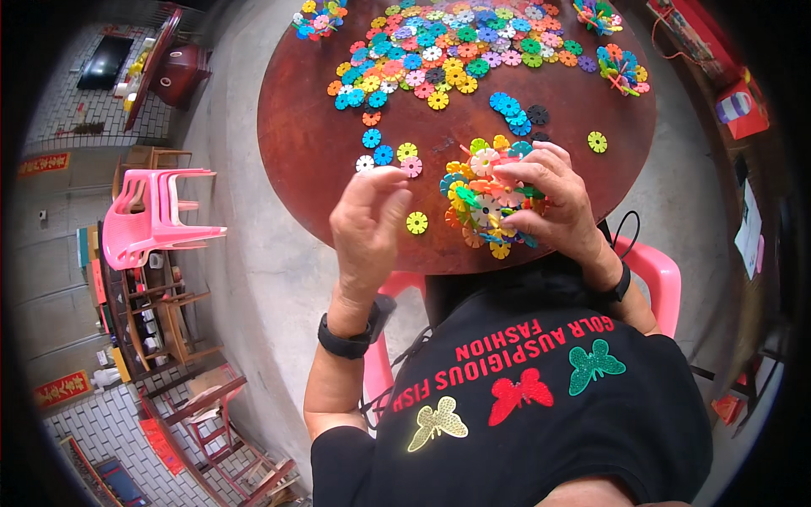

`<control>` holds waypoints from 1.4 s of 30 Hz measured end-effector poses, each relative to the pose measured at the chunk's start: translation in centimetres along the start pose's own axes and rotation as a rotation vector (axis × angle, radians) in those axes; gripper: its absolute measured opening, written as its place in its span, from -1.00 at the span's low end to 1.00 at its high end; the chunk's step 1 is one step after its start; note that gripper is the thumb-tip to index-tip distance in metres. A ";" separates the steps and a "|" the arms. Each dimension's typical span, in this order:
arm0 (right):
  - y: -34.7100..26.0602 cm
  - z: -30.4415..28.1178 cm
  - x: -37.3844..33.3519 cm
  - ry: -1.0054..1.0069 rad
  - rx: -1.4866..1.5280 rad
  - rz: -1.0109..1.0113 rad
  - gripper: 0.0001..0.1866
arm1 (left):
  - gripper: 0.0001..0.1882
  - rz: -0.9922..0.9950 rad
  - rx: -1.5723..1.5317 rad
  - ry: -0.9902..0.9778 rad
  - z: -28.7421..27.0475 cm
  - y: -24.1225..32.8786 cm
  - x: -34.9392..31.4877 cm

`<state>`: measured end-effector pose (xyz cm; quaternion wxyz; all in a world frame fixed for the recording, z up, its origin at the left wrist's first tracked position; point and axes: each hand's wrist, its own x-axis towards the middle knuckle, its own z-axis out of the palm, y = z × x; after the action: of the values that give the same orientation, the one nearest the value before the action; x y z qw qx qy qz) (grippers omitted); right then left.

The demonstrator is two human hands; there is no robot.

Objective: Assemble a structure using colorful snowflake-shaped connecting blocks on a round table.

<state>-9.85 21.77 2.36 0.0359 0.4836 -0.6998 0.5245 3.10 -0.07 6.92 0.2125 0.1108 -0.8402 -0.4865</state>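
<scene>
A colourful ball of interlocking plastic flower discs (487,205) rests at the table's near edge. My right hand (557,198) grips its right side, with the thumb low and the fingers over the top. To the left of the ball, my left hand (366,224) is raised with fingers curved and thumb apart, and nothing shows between them. A pink disc (411,166) lies just beyond its fingertips, near yellow, blue and white loose discs. One yellow-green disc (416,222) sits between my left hand and the ball. Blue discs (510,110) lie overlapped beyond my right hand.
A wide heap of loose discs (456,46) covers the far part of the round brown table (304,160). Finished disc clusters (623,69) stand along its far right and far left edges. A pink chair (655,275) is at my right; another pink chair (139,211) stands on the left.
</scene>
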 end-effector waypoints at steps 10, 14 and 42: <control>0.5 -0.2 -0.4 0.007 0.058 -0.025 -0.57 | -0.52 0.170 0.104 -0.217 3.1 0.1 -0.5; 0.7 -0.6 -0.4 -0.015 0.135 -0.060 -0.58 | -0.50 0.167 0.028 -0.190 3.3 0.9 -0.5; 0.3 -2.9 -1.1 -0.127 0.064 0.081 -0.19 | 0.10 0.380 -0.043 -0.168 7.7 -3.3 -0.2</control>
<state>-10.86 24.72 2.83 -0.0451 0.4881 -0.7026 0.5158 -0.41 4.31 0.70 0.2318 -0.0954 -0.8501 -0.4631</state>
